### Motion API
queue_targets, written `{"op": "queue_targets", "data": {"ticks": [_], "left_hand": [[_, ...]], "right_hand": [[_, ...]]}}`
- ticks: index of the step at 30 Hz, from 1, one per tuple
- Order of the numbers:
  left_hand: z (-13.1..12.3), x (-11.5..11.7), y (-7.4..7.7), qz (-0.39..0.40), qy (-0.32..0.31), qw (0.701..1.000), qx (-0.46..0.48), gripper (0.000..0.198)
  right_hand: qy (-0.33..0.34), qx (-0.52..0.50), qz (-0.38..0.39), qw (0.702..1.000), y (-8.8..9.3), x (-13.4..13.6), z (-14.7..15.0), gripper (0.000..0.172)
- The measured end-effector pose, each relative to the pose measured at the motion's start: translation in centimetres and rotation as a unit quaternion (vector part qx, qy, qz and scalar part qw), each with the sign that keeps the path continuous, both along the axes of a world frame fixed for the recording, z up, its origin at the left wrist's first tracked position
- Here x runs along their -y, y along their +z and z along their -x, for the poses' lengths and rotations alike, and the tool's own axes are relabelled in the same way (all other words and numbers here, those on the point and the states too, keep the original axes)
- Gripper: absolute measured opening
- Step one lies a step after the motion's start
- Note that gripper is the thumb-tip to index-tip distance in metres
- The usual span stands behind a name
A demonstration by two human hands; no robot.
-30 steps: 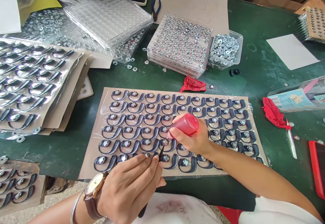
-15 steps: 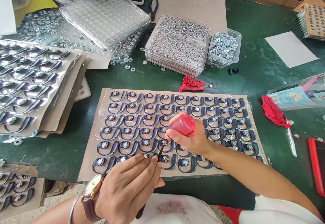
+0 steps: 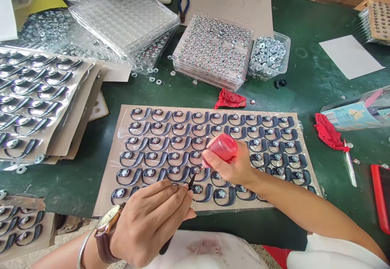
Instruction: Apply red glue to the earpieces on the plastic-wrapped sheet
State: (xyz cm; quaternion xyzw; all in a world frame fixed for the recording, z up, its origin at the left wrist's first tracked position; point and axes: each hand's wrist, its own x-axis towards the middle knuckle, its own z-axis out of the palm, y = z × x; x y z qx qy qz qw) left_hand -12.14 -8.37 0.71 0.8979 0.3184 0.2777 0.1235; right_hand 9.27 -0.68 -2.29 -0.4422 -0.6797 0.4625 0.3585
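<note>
A brown card sheet [image 3: 113, 167] under clear film bears rows of dark curved parts, each with a round metallic speaker-like disc. My left hand [image 3: 155, 220], with a watch [image 3: 108, 217] on its wrist, is closed on dark tweezers [image 3: 191, 182]. Their tip points at one disc [image 3: 196, 170] in the second row from the front. My right hand [image 3: 231, 163] is wrapped round a red squeeze bottle [image 3: 224, 146], tilted with its nozzle end low over the same disc.
Behind the sheet are stacked clear trays [image 3: 213, 49], a tub of washers [image 3: 269, 55], blue-handled pliers [image 3: 183, 9] and a red cloth [image 3: 230, 99]. More filled sheets [image 3: 73, 126] are piled at the left. A plastic jar [image 3: 359, 112] and a red-cased phone [image 3: 380, 196] lie at the right.
My right hand and the red bottle have shifted slightly right, so the nozzle end has moved off a little. The tweezers stay at the same disc. The view has shifted slightly.
</note>
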Motion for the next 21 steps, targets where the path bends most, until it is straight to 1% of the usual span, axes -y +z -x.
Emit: {"op": "queue_targets", "data": {"ticks": [7,10,14,17,19,21], "left_hand": [[0.1,-0.8,0.3,0.002,-0.007,1.000,0.012,0.016],[0.4,-1.3,0.2,0.036,-0.001,0.998,0.043,0.019],[0.7,-2.0,0.0,0.082,0.027,0.992,0.087,0.017],[0.8,-2.4,0.1,0.095,0.037,0.990,0.099,0.016],[0.8,-2.5,0.2,0.100,0.036,0.989,0.099,0.016],[0.9,-2.5,0.3,0.100,0.030,0.990,0.096,0.016]], "right_hand": [[0.009,-0.002,0.003,1.000,0.1,0.0,0.1,0.025],[0.021,-0.010,0.000,1.000,-0.1,0.1,0.2,0.022],[0.040,-0.019,-0.007,0.999,-0.4,0.3,0.3,0.015],[0.033,-0.010,-0.014,0.999,0.1,0.4,0.3,0.020],[0.031,-0.004,0.019,0.999,0.9,0.2,0.0,0.022],[0.044,-0.023,0.095,0.994,1.9,-0.4,-0.4,0.022]]}}
